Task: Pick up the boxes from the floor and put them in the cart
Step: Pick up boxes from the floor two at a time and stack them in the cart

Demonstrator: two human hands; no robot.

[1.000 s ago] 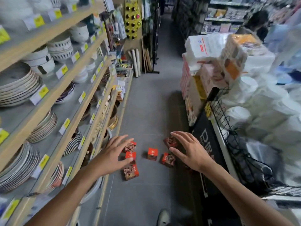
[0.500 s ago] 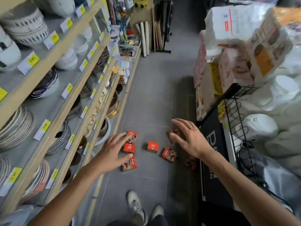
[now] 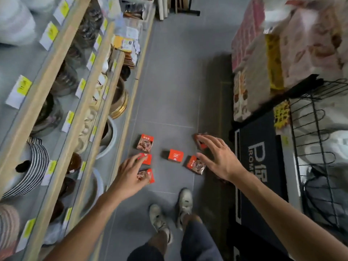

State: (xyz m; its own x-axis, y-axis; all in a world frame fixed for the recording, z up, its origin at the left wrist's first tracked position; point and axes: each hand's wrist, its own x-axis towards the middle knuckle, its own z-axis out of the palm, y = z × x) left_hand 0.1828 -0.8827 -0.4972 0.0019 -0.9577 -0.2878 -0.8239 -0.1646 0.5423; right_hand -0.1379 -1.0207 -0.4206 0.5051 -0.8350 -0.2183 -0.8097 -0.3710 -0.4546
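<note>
Grey tiled floor (image 3: 169,81), with six small red boxes scattered across it between shelving on the left and a wire cart (image 3: 310,140) on the right. Top-left box (image 3: 145,143) lying flat, picture side up, near the shelf foot. Just below it a second box (image 3: 146,159), partly covered by the left hand (image 3: 130,174). Third box (image 3: 146,176) under the same hand's thumb side, nearest the shoes (image 3: 171,211). Plain red-faced middle box (image 3: 174,155) alone in the centre of the group. Lower-right box (image 3: 194,165) tilted, just under the right hand (image 3: 219,159). Farthest-right box (image 3: 200,141) behind that hand's fingertips, in the shadow along the cart's edge.

Left hand spread, fingers extended over the two left-hand boxes; contact cannot be told, nothing clasped. Right hand likewise spread and relaxed, fingers reaching above the two right-hand boxes, gripping nothing.

Black wire cart holding white bagged goods, with a dark printed panel (image 3: 259,166) on its near side. Wooden shelves (image 3: 56,91) carrying stacked plates (image 3: 28,166), bowls and yellow price tags. Wrapped packs (image 3: 282,53) piled beyond the cart.
</note>
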